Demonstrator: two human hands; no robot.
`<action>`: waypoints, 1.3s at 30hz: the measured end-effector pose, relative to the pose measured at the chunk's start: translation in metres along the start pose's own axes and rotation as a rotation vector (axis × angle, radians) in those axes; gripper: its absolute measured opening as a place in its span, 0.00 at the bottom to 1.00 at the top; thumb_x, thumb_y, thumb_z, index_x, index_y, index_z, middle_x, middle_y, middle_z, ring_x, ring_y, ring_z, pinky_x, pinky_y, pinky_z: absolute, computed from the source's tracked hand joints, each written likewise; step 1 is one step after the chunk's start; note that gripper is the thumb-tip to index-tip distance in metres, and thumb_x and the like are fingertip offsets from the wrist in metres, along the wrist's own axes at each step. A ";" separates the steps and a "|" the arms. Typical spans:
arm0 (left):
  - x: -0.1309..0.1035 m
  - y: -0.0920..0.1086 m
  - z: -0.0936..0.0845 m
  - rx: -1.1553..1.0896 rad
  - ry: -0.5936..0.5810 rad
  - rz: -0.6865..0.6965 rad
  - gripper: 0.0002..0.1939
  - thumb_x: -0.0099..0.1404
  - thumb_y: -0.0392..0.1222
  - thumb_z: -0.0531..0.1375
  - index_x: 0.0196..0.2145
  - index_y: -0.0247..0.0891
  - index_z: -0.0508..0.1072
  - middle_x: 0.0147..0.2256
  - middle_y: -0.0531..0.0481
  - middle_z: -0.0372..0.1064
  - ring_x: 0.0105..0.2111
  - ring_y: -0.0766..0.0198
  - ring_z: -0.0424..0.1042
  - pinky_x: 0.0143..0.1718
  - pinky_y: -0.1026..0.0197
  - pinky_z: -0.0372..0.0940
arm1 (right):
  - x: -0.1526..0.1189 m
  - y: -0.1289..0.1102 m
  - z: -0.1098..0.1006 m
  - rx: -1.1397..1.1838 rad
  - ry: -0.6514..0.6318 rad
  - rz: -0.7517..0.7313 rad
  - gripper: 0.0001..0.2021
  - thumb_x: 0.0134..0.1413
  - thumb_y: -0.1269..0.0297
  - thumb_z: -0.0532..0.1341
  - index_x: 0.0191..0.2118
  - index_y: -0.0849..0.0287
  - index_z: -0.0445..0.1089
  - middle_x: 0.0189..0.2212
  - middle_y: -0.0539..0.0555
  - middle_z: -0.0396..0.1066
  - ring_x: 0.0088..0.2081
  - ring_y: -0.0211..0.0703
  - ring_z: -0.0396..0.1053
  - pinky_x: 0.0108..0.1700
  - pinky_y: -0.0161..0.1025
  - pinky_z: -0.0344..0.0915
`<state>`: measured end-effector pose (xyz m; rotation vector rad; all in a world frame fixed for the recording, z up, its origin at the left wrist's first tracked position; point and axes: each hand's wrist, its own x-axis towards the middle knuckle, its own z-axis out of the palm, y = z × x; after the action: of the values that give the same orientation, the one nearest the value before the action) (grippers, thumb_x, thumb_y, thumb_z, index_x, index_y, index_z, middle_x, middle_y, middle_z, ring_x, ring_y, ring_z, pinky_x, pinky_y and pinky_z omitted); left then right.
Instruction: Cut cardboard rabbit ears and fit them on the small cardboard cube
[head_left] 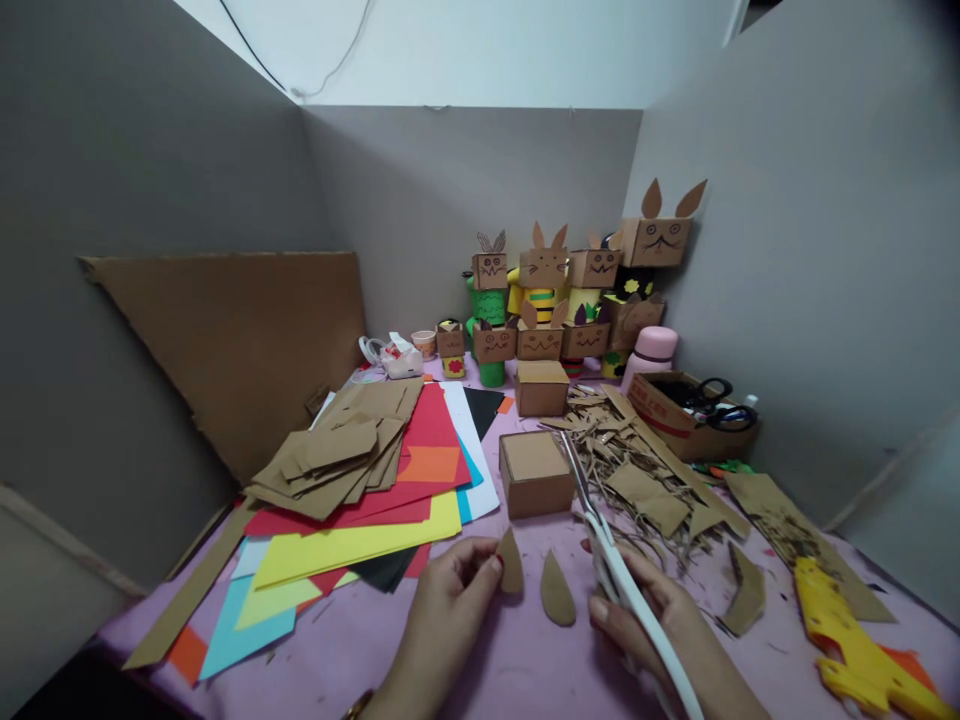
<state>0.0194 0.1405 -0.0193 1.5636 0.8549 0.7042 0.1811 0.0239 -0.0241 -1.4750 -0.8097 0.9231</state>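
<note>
My left hand [459,590] pinches a teardrop-shaped cardboard piece [511,562] between thumb and fingers, just above the table. A second cardboard teardrop [556,592] lies on the purple cloth between my two hands. White-handled scissors [616,560] are in my right hand [651,610], its fingers wrapped around the handles. The scissor blades point up and away, close to the right side of a small closed cardboard box [535,474]. Another such box [541,388] stands right behind it.
Left are stacked cardboard pieces [337,450] over coloured paper [360,545]. Cardboard scraps [600,440] and a yellow glue gun [840,635] lie right. Behind stand several animal-faced box figures [541,268], a pink bottle [654,350] and a tool box [675,425]. Grey panels [472,170] enclose the table.
</note>
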 end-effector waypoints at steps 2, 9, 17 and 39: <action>0.000 0.000 -0.002 0.100 0.016 0.057 0.11 0.59 0.42 0.57 0.37 0.36 0.76 0.29 0.49 0.74 0.28 0.62 0.68 0.30 0.64 0.59 | -0.001 -0.003 0.000 -0.007 0.011 0.006 0.27 0.38 0.60 0.67 0.47 0.61 0.63 0.19 0.42 0.60 0.21 0.35 0.58 0.24 0.32 0.59; -0.002 0.001 -0.003 0.294 0.068 0.178 0.10 0.59 0.41 0.57 0.38 0.40 0.76 0.33 0.49 0.76 0.35 0.56 0.71 0.36 0.61 0.62 | -0.001 -0.009 0.003 0.022 0.103 0.013 0.26 0.37 0.62 0.65 0.46 0.63 0.62 0.18 0.42 0.60 0.21 0.35 0.60 0.25 0.33 0.60; -0.002 -0.005 -0.004 0.480 0.047 0.235 0.12 0.61 0.40 0.53 0.41 0.39 0.72 0.37 0.47 0.74 0.37 0.58 0.71 0.40 0.58 0.64 | 0.004 -0.018 0.005 0.065 0.133 0.105 0.31 0.27 0.65 0.65 0.45 0.65 0.59 0.16 0.40 0.58 0.19 0.34 0.54 0.22 0.32 0.55; -0.015 -0.004 0.008 0.682 -0.058 0.434 0.14 0.66 0.38 0.49 0.47 0.40 0.67 0.36 0.46 0.69 0.36 0.60 0.70 0.37 0.60 0.66 | 0.001 -0.016 0.003 0.041 0.098 0.078 0.31 0.31 0.61 0.65 0.46 0.64 0.59 0.20 0.45 0.63 0.23 0.39 0.59 0.26 0.34 0.59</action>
<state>0.0177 0.1240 -0.0245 2.4177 0.7551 0.7008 0.1789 0.0276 -0.0087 -1.5123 -0.6618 0.9129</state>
